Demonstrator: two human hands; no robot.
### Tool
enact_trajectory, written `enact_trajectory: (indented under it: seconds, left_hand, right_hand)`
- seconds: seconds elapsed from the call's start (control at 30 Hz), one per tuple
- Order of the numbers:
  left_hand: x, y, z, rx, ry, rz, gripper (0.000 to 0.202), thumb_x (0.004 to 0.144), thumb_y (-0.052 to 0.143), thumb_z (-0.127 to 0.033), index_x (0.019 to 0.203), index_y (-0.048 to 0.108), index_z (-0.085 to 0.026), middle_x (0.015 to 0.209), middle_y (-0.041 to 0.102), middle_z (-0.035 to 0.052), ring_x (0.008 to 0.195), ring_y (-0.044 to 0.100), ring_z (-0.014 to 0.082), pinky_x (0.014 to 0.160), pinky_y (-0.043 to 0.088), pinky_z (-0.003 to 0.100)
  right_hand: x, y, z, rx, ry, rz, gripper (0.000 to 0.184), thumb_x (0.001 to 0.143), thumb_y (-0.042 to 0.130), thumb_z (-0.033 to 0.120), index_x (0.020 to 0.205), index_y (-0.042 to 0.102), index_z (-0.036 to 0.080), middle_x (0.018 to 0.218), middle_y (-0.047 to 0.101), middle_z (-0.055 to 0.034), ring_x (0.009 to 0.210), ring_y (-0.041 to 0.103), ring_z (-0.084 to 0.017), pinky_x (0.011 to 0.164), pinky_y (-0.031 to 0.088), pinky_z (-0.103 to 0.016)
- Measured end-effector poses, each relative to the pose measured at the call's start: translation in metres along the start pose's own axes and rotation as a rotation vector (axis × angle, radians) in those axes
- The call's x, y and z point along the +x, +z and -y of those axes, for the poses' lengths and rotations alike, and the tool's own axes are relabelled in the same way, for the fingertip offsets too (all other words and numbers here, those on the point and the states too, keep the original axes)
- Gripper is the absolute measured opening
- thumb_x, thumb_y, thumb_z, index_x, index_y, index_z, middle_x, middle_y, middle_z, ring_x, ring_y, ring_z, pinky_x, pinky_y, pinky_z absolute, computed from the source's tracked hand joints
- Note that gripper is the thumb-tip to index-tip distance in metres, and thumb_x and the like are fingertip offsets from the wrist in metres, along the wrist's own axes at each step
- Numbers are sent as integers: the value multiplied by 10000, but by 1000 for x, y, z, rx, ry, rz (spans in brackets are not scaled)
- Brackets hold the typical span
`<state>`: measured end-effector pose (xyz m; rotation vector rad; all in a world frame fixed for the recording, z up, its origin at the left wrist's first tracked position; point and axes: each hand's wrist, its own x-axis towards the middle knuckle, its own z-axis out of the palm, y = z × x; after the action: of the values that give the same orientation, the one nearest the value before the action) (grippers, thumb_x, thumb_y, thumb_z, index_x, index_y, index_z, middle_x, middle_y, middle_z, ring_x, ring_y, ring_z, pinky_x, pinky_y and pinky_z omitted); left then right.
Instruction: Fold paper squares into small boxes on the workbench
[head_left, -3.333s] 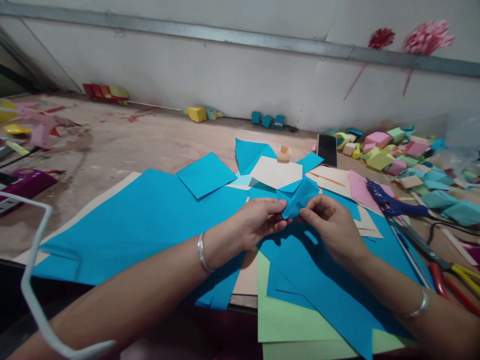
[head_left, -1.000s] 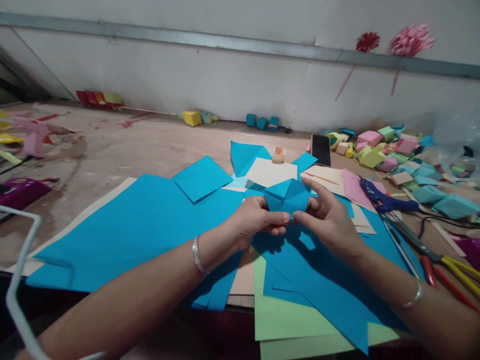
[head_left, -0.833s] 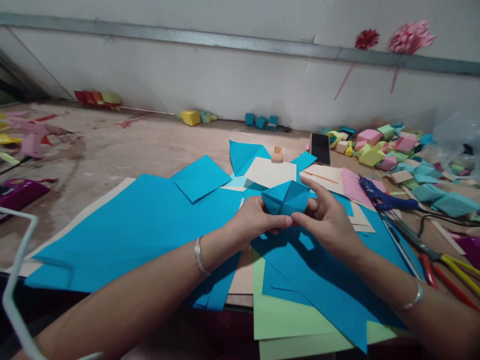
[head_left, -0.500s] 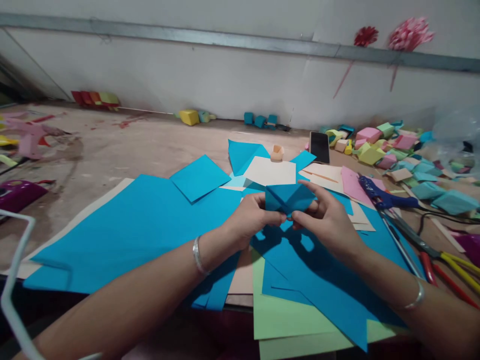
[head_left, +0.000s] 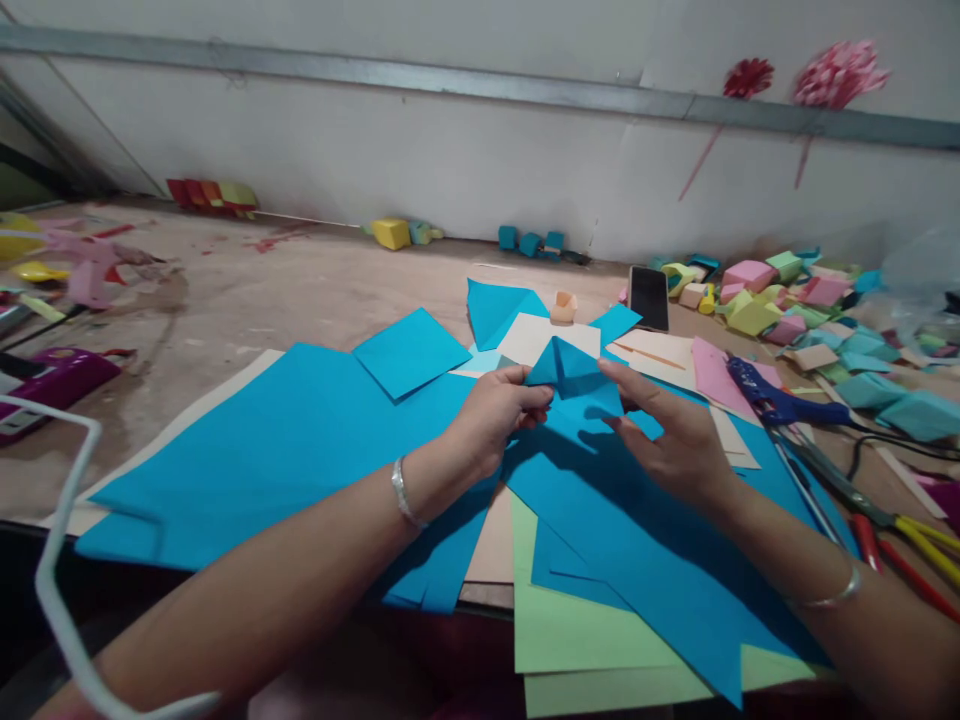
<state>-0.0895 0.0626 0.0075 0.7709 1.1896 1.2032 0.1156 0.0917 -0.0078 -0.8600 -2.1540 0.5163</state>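
My left hand (head_left: 499, 415) pinches the left side of a small folded blue paper (head_left: 581, 378), its thumb on top. A raised crease and a peaked flap show on the paper. At the paper's right edge is my right hand (head_left: 667, 430), thumb and forefinger apart; whether a fingertip touches the edge I cannot tell. Below both hands lie large blue sheets (head_left: 645, 540), with light green sheets (head_left: 585, 635) under them. A loose blue square (head_left: 412, 353) rests left of the folded paper, and a cream sheet (head_left: 517, 335) lies behind it.
Right of my hands are a blue glue gun (head_left: 780, 395), scissors (head_left: 840, 480) and red-handled pliers (head_left: 866, 545). A phone (head_left: 648, 298) and many folded paper cubes (head_left: 754, 313) lie at the back right. At the left are a pink glue gun (head_left: 90, 270) and a purple tool (head_left: 64, 385).
The folded paper has been turned and its peak now points up. My right hand has loosened from its pinch and moved slightly right, while my left still holds on. The view shifted slightly.
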Motion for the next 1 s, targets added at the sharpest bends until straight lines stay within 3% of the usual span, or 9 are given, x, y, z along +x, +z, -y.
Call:
enact_trajectory:
  seconds: [0.07,0.17,0.3,0.4,0.53,0.67,0.8,1.0]
  left_hand:
    - [-2,0,-2,17,-36,12,108,719,693,-124,681,594,-146,601,599,25,558,572,100,527,412,203]
    - [-4,1,-5,29,-43,19,81,747,696,-140,722,619,-129,634,635,48,590,603,112,568,452,217]
    - [-2,2,-3,-109,19,24,143,720,734,-139,833,645,-132,665,615,-1,592,583,83,593,468,201]
    - [-2,4,1,-232,-40,37,205,662,784,-135,753,601,-137,655,588,-23,594,568,73,613,484,200]
    - [-6,8,5,-127,-86,15,129,724,712,-111,750,589,-138,665,580,-11,588,549,72,605,480,205]
    - [-7,7,6,2,14,2,77,764,673,-133,805,608,-142,712,595,8,617,553,81,594,457,199]
    - [-7,6,7,-67,87,39,290,673,768,-157,917,612,-159,674,575,-23,579,525,75,561,425,198]
    - [-12,9,6,-43,70,116,200,684,733,-127,805,574,-130,699,606,5,637,580,114,667,545,300]
  right_hand:
    - [1,-3,-3,-46,-71,-11,303,874,587,253,1157,678,313,1057,730,-19,943,685,-227,886,540,-421]
    - [3,-4,-3,-56,-99,-35,199,881,596,253,1013,736,302,966,755,-9,912,704,-230,866,550,-415]
    - [3,-2,1,-54,-110,-34,222,897,572,237,1044,729,292,998,753,-14,899,713,-215,817,563,-373]
    - [1,2,4,-51,-125,-4,260,912,536,215,1077,716,302,1013,750,-9,891,713,-201,796,565,-352]
    - [-3,6,6,-67,-164,26,313,907,509,181,1136,689,296,1051,742,-10,895,712,-189,771,564,-323]
    - [-2,5,4,-56,-77,-3,240,896,532,226,1032,724,276,963,757,-20,806,716,-196,737,563,-337]
    - [1,5,7,105,20,22,161,873,585,269,921,739,269,920,753,-22,820,699,-206,755,553,-366]
    - [3,10,11,293,261,74,129,805,667,318,874,740,237,853,719,-36,727,640,-192,642,505,-336]
